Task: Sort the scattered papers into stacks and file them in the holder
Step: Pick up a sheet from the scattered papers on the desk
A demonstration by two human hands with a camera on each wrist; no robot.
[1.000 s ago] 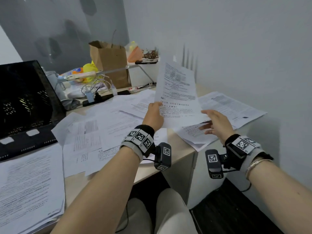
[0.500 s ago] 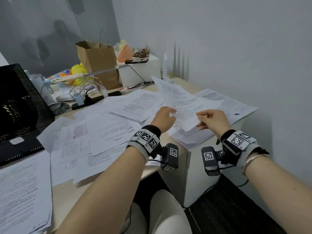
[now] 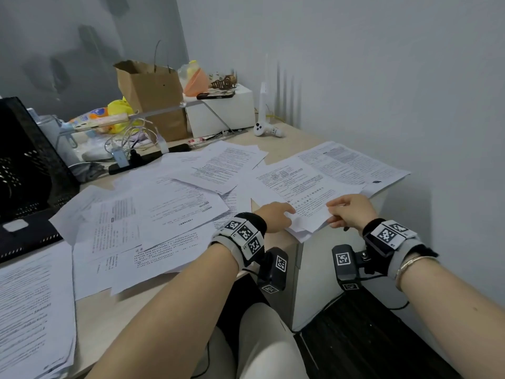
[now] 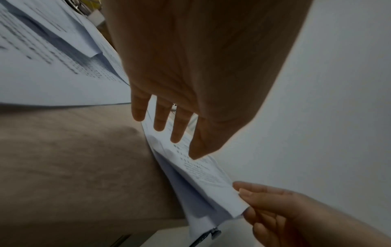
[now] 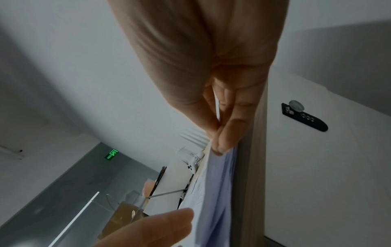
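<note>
A printed sheet [image 3: 295, 184] lies flat on a small pile [image 3: 355, 165] at the desk's right end. My right hand [image 3: 347, 212] pinches its near right corner between thumb and fingers, as the right wrist view [image 5: 217, 138] shows. My left hand [image 3: 276, 214] touches the sheet's near left edge with straight fingers [image 4: 180, 130]. More loose papers [image 3: 164, 212] are scattered over the middle of the desk. A thicker stack [image 3: 30, 310] sits at the near left. The black mesh holder [image 3: 24, 165] stands at the far left.
A brown paper bag [image 3: 153, 91], a white box [image 3: 224, 110], tangled cables [image 3: 131, 143] and a white controller [image 3: 266, 129] line the back of the desk. The wall runs close along the right. A white cabinet with a lock [image 5: 304, 117] stands below the desk edge.
The sheet, held upright in my left hand a second ago, has come down flat onto the right-hand pile. My right hand has taken its corner and my left fingers have straightened.
</note>
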